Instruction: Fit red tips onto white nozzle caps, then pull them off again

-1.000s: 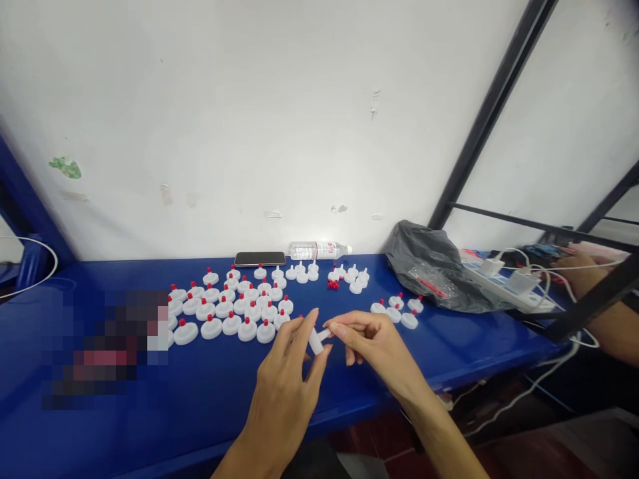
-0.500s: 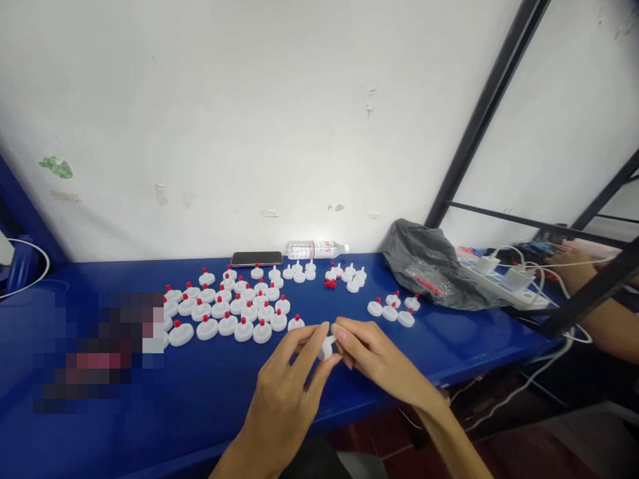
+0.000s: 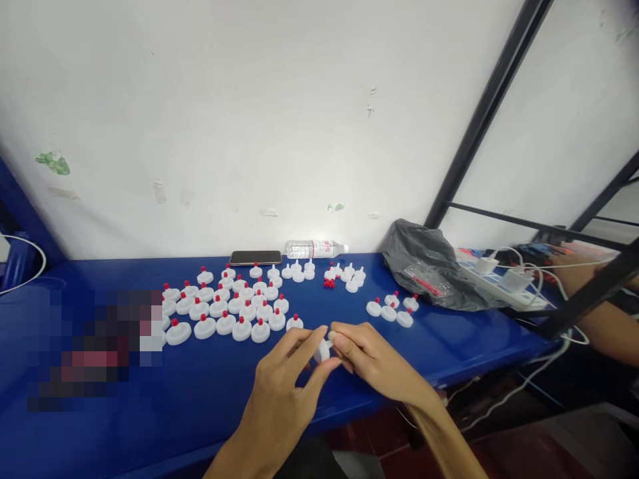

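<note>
Between the fingertips of my left hand (image 3: 285,379) is a white nozzle cap (image 3: 322,352), tilted with its spout toward the right. My right hand (image 3: 378,360) pinches the end of that spout; its fingers hide the tip, so I cannot tell whether a small red tip is there. Many white nozzle caps with red tips (image 3: 241,328) stand in a group at the left, and several more (image 3: 405,319) at the right. Behind my hands are white nozzle caps without red tips (image 3: 352,285), next to a small pile of loose red tips (image 3: 329,283).
A phone (image 3: 255,257) and a clear plastic bottle (image 3: 314,249) lie along the wall on the blue table (image 3: 210,392). At the right are a black plastic bag (image 3: 424,256), a power strip (image 3: 519,296) with cables, and another person's arm (image 3: 606,326). A pixelated patch covers the left.
My left hand has turned the nozzle cap slightly and shifted it a little downward. My right fingers stay closed at its spout. The whole view has moved very slightly.
</note>
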